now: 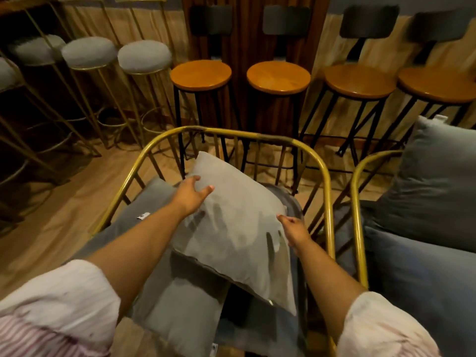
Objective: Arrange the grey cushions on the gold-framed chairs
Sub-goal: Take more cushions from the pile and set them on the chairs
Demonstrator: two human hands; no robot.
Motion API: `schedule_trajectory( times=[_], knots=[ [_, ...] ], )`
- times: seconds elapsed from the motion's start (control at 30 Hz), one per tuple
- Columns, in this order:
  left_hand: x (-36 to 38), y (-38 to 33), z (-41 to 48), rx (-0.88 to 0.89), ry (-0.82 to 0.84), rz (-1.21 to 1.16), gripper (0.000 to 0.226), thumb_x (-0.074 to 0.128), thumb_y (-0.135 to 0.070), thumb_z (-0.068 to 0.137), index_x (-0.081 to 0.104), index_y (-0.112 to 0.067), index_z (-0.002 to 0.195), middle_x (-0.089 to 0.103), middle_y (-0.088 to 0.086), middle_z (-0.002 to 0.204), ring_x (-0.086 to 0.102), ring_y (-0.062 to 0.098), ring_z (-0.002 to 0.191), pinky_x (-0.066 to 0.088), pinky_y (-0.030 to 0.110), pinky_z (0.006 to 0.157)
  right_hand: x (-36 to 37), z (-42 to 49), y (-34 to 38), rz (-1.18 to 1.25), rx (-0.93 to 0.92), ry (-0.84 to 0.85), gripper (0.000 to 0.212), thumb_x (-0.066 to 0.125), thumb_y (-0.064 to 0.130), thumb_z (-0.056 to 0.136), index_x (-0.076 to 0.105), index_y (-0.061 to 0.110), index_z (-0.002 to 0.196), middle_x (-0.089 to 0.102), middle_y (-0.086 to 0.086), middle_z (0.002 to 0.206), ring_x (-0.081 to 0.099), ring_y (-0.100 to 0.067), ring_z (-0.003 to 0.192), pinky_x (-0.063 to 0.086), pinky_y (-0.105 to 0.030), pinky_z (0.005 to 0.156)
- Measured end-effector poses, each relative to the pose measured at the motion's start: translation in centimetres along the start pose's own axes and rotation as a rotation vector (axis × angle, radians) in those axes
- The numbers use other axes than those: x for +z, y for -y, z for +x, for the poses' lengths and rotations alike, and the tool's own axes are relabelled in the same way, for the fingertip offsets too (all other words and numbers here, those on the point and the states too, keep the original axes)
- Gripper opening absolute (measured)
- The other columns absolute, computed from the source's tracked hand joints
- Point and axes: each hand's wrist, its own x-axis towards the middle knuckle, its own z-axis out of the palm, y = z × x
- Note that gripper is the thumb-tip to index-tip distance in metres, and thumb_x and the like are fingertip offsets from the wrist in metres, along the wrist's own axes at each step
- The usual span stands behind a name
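Along the back wall stand wooden-topped bar stools [278, 77] with black legs, and to the left a row of padded stools [144, 56] on thin gold legs, all on a wood floor. Nearer, a gold-framed chair [325, 173] with a curved rail and spindles sits right below the camera, and a second gold chair [356, 181] just beside it on the right already carries big blue-grey cushions [435, 176].

A light grey cushion [231, 228] lies tilted across the near chair, one corner up against the back spindles, resting on darker grey cushions [144, 210] heaped in the seat. The left hand [192, 194] lies on its upper left edge, fingers spread and curled over the side, thumb on top. The right hand [295, 230] pinches the right-hand edge, fingers closed on the fabric.

The step in hand looks like squaring this cushion up. To do it well, both hands should keep hold of opposite edges and turn it until its sides run parallel with the chair rail, then stand it against the spindles or lay it flat. The pile underneath is uneven, so it may slide; flattening the lower cushions first would likely give a steadier seat.
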Motion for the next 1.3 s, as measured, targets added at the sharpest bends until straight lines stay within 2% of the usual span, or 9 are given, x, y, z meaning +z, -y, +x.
schedule_trajectory(
  times=[0.1, 0.2, 0.37, 0.53, 0.73, 0.93, 1.07, 1.2, 1.3],
  knots=[
    [1.3, 0.5, 5.0, -0.058, 0.003, 0.003, 0.074, 0.06, -0.04, 0.088, 0.027, -0.013, 0.148, 0.035, 0.019, 0.153, 0.04, 0.039, 0.136, 0.035, 0.05, 0.112, 0.9, 5.8, -1.6, -0.048, 0.112, 0.009, 0.073, 0.055, 0.054, 0.084, 0.046, 0.005, 0.138, 0.051, -0.016, 0.139, 0.051, -0.038, 0.122, 0.042, -0.043, 0.103],
    [2.0, 1.9, 9.6, -0.106, 0.039, 0.106, 0.091, 0.06, -0.057, 0.081, 0.021, -0.014, 0.151, 0.03, 0.016, 0.156, 0.032, 0.04, 0.141, 0.027, 0.053, 0.116, 2.2, 7.5, -1.2, -0.058, 0.162, 0.038, 0.081, 0.052, 0.059, 0.084, 0.033, 0.013, 0.147, 0.035, -0.011, 0.153, 0.038, -0.036, 0.135, 0.032, -0.045, 0.112],
    [2.5, 5.3, 14.6, -0.231, 0.055, 0.139, 0.134, 0.043, -0.099, 0.033, 0.012, -0.039, 0.149, 0.028, 0.005, 0.159, 0.035, 0.039, 0.14, 0.029, 0.058, 0.113, 2.5, 10.3, -1.9, 0.049, 0.18, 0.029, 0.084, 0.05, 0.061, 0.085, 0.017, 0.024, 0.152, 0.02, -0.008, 0.16, 0.027, -0.034, 0.142, 0.024, -0.046, 0.114],
    [2.0, 6.8, 14.7, -0.295, 0.026, -0.01, 0.111, 0.058, -0.08, 0.061, 0.017, -0.031, 0.151, 0.031, 0.008, 0.157, 0.035, 0.038, 0.14, 0.027, 0.052, 0.115, 1.7, 10.1, -4.1, 0.204, 0.234, 0.069, 0.085, 0.054, 0.063, 0.08, 0.027, 0.021, 0.149, 0.034, -0.011, 0.154, 0.034, -0.032, 0.139, 0.028, -0.047, 0.113],
    [-0.2, 5.9, 12.7, -0.27, 0.061, -0.216, 0.126, 0.069, -0.078, 0.045, 0.023, -0.026, 0.15, 0.037, 0.008, 0.154, 0.042, 0.037, 0.136, 0.034, 0.052, 0.113, 0.6, 8.8, -2.8, 0.285, 0.235, 0.126, 0.132, 0.072, 0.082, 0.037, 0.024, 0.03, 0.149, 0.046, -0.008, 0.146, 0.046, -0.035, 0.129, 0.034, -0.055, 0.11],
    [-3.4, 3.5, 5.2, -0.157, -0.044, -0.348, 0.106, 0.071, -0.067, 0.062, 0.028, -0.025, 0.149, 0.043, 0.008, 0.149, 0.048, 0.038, 0.129, 0.039, 0.053, 0.108, -2.9, 1.2, 1.8, 0.291, -0.014, 0.054, 0.118, 0.076, 0.076, 0.041, 0.041, 0.026, 0.142, 0.062, -0.004, 0.128, 0.062, -0.027, 0.108, 0.048, -0.043, 0.099],
    [-4.7, 1.2, -0.3, -0.065, -0.054, -0.41, 0.105, 0.071, -0.067, 0.063, 0.029, -0.024, 0.149, 0.044, 0.007, 0.149, 0.049, 0.036, 0.127, 0.042, 0.049, 0.104, -6.0, -5.0, 3.6, 0.29, -0.133, -0.027, 0.095, 0.072, 0.061, 0.066, 0.036, 0.021, 0.145, 0.054, -0.002, 0.132, 0.057, -0.028, 0.111, 0.046, -0.037, 0.088],
    [-3.6, -1.7, -4.5, 0.005, -0.023, -0.446, 0.104, 0.07, -0.068, 0.062, 0.029, -0.024, 0.148, 0.043, 0.007, 0.149, 0.047, 0.036, 0.129, 0.04, 0.048, 0.107, -10.7, -9.4, 3.6, 0.258, -0.197, -0.136, 0.111, 0.071, 0.072, 0.053, 0.036, 0.022, 0.145, 0.051, -0.006, 0.141, 0.054, -0.032, 0.119, 0.046, -0.046, 0.1],
    [-0.8, -4.4, -6.7, 0.085, 0.018, -0.467, 0.097, 0.07, -0.062, 0.069, 0.031, -0.021, 0.148, 0.043, 0.008, 0.149, 0.048, 0.035, 0.129, 0.04, 0.046, 0.104, -15.0, -11.9, 2.6, 0.254, -0.219, -0.234, 0.101, 0.064, 0.073, 0.063, 0.035, 0.024, 0.146, 0.044, -0.009, 0.148, 0.048, -0.035, 0.127, 0.039, -0.052, 0.107]
  ],
)
